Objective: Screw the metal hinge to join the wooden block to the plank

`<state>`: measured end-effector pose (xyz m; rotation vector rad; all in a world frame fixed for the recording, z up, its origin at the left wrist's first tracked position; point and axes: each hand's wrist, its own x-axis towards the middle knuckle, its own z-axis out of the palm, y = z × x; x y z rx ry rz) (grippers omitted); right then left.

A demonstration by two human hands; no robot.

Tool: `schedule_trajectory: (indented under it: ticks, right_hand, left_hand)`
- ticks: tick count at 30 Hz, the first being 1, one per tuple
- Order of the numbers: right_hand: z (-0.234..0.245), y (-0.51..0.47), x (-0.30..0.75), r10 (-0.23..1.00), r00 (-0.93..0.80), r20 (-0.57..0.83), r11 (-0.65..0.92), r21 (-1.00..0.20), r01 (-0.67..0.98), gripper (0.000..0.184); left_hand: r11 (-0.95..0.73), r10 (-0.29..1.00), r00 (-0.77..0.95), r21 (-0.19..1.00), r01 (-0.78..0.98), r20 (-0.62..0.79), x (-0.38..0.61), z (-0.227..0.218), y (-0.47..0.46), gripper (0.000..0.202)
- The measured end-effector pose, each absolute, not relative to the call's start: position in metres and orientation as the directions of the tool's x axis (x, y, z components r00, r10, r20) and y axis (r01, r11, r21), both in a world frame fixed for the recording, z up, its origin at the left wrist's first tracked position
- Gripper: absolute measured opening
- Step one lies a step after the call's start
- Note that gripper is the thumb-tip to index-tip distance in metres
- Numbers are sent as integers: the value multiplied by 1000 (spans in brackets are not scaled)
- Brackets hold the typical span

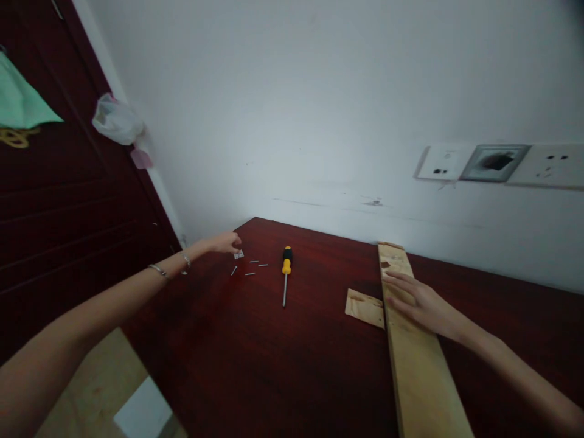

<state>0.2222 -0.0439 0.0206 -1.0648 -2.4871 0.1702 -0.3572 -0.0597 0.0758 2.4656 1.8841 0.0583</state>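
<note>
My left hand (225, 242) is at the far left of the table, its fingers curled down and closed at the edge of a small metal hinge (238, 255) with holes in it. Several loose screws (250, 274) lie just to the right of it. A screwdriver (286, 267) with a black and yellow handle rests farther right, its tip towards me. My right hand (422, 304) lies with fingers stretched out on a long wooden plank (424, 377). A short flat piece of wood (364, 308) touches or nearly touches the plank's left side.
The dark red table (274, 371) meets a white wall (296, 109) at the back. Sockets (444, 163) are set in the wall at right. A dark red door (68, 201) stands at left, with a white plastic bag (117, 120) beside it. A white box (143, 409) sits below the table's left edge.
</note>
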Motion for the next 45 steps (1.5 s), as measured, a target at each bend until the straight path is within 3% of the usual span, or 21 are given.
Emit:
schedule_trajectory:
  ticks: [4, 7, 18, 36, 45]
  right_hand:
    - [21, -43, 212, 699, -621, 355, 712, -270, 648, 51]
    - [19, -43, 209, 706, -632, 318, 707, -266, 656, 51]
    - [18, -41, 217, 729, -625, 281, 685, -294, 667, 48]
    - [13, -41, 235, 751, -604, 268, 661, -289, 693, 49]
    - [15, -41, 251, 764, -578, 287, 644, -278, 713, 46]
  left_hand:
    - [-182, 979, 179, -19, 983, -102, -368, 63, -72, 33]
    - [-144, 986, 141, -34, 989, -94, -369, 57, -74, 38]
    - [-131, 989, 141, 185, 974, -40, -366, 48, -65, 35]
    - [-149, 987, 138, 167, 975, 77, -368, 39, -67, 34]
    - [-81, 984, 25, 320, 944, 176, -361, 38, -56, 37]
